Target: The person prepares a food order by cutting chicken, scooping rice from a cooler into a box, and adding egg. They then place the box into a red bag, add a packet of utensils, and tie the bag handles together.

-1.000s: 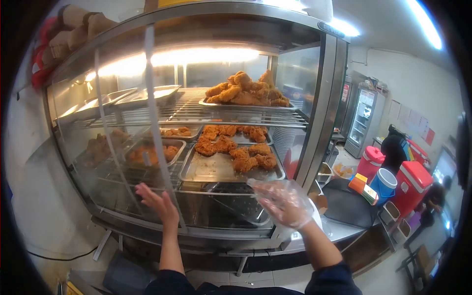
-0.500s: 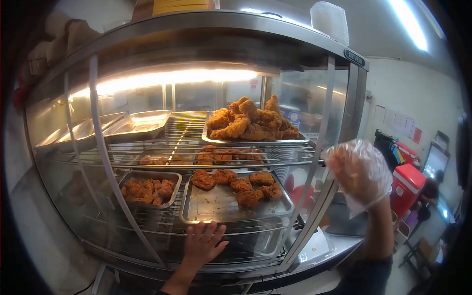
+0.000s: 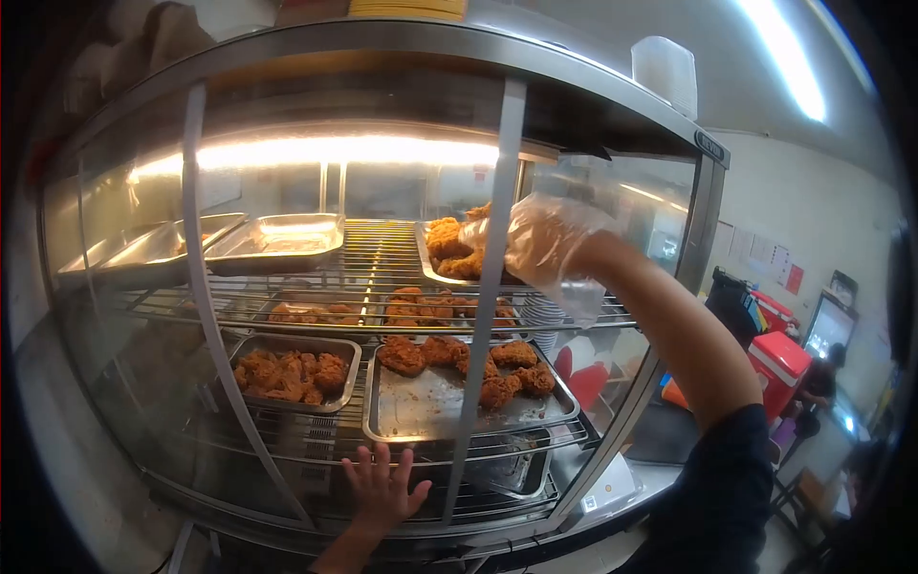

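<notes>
Crumbed fried chicken (image 3: 448,247) is heaped on the upper metal tray (image 3: 426,270), which stands on the top wire rack toward the right of the glass-fronted display cabinet (image 3: 382,43). The right hand (image 3: 535,239), in a clear plastic glove (image 3: 581,298), reaches through the right part of the cabinet's front to this heap. Its fingers extend toward the pieces, but an upright door frame (image 3: 491,316) crosses in front of them, so I cannot tell how far they are curled or whether they have hold of a piece. The left hand (image 3: 382,493), bare and empty, is spread wide at the cabinet's lower front, palm toward it; whether it touches the glass is unclear.

Below the heap, on the cabinet's lower rack, a wide metal tray (image 3: 411,413) carries more fried pieces (image 3: 402,358) along its back and right. Left of it, still inside the cabinet, a deeper pan (image 3: 330,404) is filled with smaller browned pieces (image 3: 287,373). Shallow trays (image 3: 282,239) line the cabinet's upper left, beneath a glowing lamp (image 3: 335,150). Stacked clear containers (image 3: 665,72) stand on the cabinet's roof at the right; beyond its right side is a red cooler box (image 3: 779,368).
</notes>
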### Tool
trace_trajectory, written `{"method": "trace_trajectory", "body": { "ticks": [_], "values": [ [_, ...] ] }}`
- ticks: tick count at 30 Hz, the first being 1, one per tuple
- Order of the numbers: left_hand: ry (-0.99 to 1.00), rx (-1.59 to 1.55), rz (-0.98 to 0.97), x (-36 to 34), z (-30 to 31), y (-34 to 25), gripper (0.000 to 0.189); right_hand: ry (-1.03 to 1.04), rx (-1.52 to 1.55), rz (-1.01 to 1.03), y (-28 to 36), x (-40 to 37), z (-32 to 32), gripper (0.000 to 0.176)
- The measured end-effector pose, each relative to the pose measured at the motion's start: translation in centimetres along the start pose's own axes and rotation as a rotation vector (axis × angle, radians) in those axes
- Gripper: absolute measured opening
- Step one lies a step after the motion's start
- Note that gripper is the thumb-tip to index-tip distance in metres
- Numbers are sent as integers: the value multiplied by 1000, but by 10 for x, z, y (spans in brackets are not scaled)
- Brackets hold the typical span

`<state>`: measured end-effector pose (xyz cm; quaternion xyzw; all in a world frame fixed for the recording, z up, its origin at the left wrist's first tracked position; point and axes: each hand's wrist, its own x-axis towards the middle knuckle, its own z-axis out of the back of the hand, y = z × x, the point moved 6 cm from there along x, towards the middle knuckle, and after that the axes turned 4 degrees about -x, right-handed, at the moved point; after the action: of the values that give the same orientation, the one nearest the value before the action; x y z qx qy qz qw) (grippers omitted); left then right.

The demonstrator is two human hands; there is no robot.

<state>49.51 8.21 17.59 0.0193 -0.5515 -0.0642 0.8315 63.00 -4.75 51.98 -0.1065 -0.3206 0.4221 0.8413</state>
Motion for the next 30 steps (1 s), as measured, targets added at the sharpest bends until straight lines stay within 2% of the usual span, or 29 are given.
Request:
{"method": "trace_trajectory", "body": {
  "ticks": [2,4,6,8,12,14,15,20,23,25,26,27,28,30],
  "values": [
    [-32,59,21,-6,1,10,63,25,-17,81,4,9,-10,29],
    [-80,72,44,-8,4,18,62,289,-6,13,16,7,-5,32],
    [-104,85,47,-6,5,21,60,306,10,-23,24,4,1,36],
    [-97,113,12,-5,5,19,60,136,-109,101,36,5,11,40],
    [-116,126,33,-4,4,18,59,248,-3,38,37,14,6,41],
    [-140,116,41,-2,5,15,58,251,-171,-179,38,19,0,34],
    [-140,115,52,-2,5,14,58,234,-249,-87,48,13,6,27],
    [-123,138,61,0,7,8,59,141,-132,-63,35,38,-31,24],
    [-218,23,197,2,9,9,62,77,-35,-53,23,51,-42,28],
    [-336,75,351,5,14,10,65,126,-69,-78,40,17,7,27],
    [-333,82,357,5,13,8,65,177,-109,-112,44,3,22,26],
    [-320,94,376,5,12,7,65,94,75,-160,33,4,24,27],
    [-309,107,395,5,10,5,66,95,79,-151,9,18,9,27],
    [-304,104,400,5,6,0,66,-73,66,-130,-31,39,-1,33]
  ]
}}
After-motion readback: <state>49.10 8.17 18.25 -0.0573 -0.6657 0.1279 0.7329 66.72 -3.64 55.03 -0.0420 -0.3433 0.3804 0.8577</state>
